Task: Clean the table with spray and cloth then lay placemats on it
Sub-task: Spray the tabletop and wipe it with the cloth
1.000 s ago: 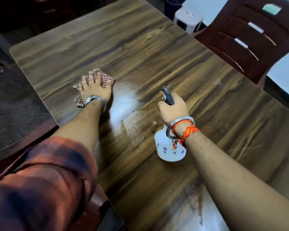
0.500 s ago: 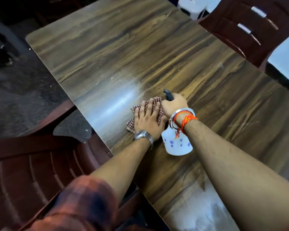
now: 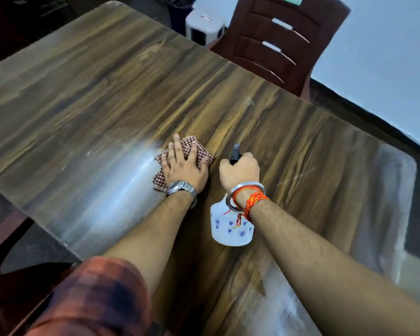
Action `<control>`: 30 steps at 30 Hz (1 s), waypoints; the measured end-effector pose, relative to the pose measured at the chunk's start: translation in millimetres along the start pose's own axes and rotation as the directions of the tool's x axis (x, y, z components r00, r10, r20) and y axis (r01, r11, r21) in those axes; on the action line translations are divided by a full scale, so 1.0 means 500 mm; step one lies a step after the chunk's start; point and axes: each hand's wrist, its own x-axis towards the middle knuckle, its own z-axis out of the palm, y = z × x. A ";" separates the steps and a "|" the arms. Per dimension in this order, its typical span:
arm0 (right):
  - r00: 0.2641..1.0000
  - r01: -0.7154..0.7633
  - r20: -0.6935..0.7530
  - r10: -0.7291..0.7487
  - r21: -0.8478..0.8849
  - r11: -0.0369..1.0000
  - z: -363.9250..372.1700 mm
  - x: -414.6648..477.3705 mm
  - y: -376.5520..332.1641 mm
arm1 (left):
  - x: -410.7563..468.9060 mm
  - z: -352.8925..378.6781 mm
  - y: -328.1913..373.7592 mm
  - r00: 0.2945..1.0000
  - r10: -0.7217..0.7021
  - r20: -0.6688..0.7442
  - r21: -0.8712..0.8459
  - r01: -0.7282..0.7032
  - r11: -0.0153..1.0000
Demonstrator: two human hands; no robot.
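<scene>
mid-frame on the wooden table (image 3: 107, 98), the left hand (image 3: 186, 169) presses flat, fingers spread, on the checked cloth (image 3: 199, 154). just right of it, the right hand (image 3: 240, 169) grips the spray bottle (image 3: 230, 229), tilted, nozzle pointing toward the frame's top, base toward the bottom.

The left hand (image 3: 184, 169) covers most of the cloth (image 3: 159, 178); the right hand (image 3: 240, 169) hides the trigger of the bottle (image 3: 230, 232). The counter (image 3: 107, 93) runs past the bottom edge.
</scene>
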 end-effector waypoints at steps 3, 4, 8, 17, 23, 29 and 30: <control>0.999 0.000 -0.043 0.003 0.052 0.999 -0.026 0.028 0.019 | 0.069 0.009 0.070 0.998 0.065 0.002 -0.003 -0.065 0.998; 0.999 0.008 -0.050 -0.006 0.052 0.999 -0.038 0.037 0.026 | 0.097 0.011 0.098 0.995 0.098 -0.002 -0.024 -0.098 0.995; 0.995 0.017 -0.099 -0.012 0.053 0.998 -0.090 0.073 0.057 | 0.208 0.027 0.191 0.960 0.273 -0.063 -0.031 -0.275 0.961; 0.980 -0.116 -0.144 0.140 0.164 0.980 -0.160 0.084 0.143 | 0.355 0.082 0.337 0.910 0.404 -0.093 0.031 -0.403 0.915; 0.980 -0.118 -0.135 0.148 0.210 0.971 -0.183 0.056 0.187 | 0.256 0.093 0.347 0.842 0.535 0.070 0.086 -0.539 0.838; 0.973 -0.137 -0.155 0.171 0.206 0.969 -0.231 -0.022 0.253 | -0.003 0.121 0.348 0.744 0.632 0.216 0.093 -0.660 0.746; 0.975 -0.139 -0.145 0.171 0.205 0.969 -0.241 -0.036 0.266 | -0.046 0.127 0.342 0.725 0.646 0.239 0.085 -0.679 0.730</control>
